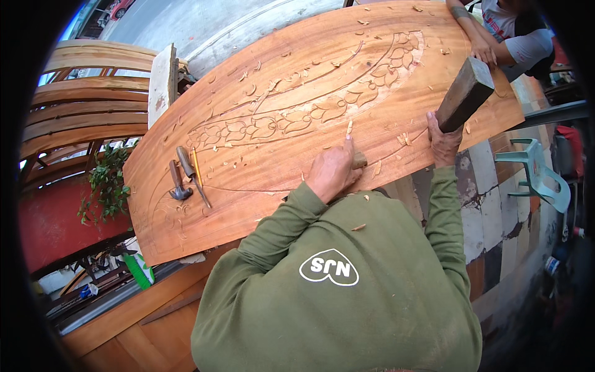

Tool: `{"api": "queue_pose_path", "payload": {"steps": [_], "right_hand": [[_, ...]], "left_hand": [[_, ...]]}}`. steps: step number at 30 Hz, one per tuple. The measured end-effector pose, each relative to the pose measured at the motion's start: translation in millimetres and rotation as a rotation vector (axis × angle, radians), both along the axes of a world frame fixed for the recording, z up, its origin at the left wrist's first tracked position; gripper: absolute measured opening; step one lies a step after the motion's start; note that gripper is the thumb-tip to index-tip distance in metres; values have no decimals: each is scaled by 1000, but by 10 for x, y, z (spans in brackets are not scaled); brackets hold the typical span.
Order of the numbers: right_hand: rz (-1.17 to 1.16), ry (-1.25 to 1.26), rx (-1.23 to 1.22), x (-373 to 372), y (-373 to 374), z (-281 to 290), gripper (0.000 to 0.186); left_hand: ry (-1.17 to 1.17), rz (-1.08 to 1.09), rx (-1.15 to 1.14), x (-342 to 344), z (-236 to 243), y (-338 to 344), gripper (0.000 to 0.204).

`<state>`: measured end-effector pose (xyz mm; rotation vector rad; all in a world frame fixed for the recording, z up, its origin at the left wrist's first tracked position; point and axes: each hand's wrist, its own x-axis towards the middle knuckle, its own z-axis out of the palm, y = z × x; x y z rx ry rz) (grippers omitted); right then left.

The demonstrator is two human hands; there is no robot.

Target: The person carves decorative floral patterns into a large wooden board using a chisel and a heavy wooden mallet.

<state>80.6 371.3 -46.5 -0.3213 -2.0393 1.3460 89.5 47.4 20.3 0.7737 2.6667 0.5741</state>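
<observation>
A large wooden panel (pixel 260 167) lies before me, carved with a curved band of flowers and leaves (pixel 291 121). Closed round a short wooden-handled tool (pixel 359 160), my left hand (pixel 331 168) rests over the panel's near edge with its index finger stretched forward. The tool's working end is hidden. My right hand (pixel 445 144) grips a heavy square wooden mallet (pixel 468 93), raised to the right of the left hand. On the panel's left part lie a claw hammer (pixel 180 193), a wooden-handled chisel (pixel 185 160) and a yellow pencil (pixel 197 168).
Wood shavings (pixel 404 139) are scattered over the panel. Another person's hand (pixel 483 49) rests at its far right edge. Curved wooden slats (pixel 93 99) and a leafy plant (pixel 105 180) stand left. A pale green plastic chair (pixel 536 170) stands on the tiled floor at right.
</observation>
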Motion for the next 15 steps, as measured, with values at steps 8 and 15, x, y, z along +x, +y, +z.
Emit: {"api": "queue_pose_path", "payload": {"steps": [8,15], "right_hand": [[-73,-27,-12,-25,-90,53,48],[-220,-20,133,-1,9,-122,52]], "left_hand": [[148,135,200,-465,-158,89,41],[109,78,236,-745,-256,134,35]]}}
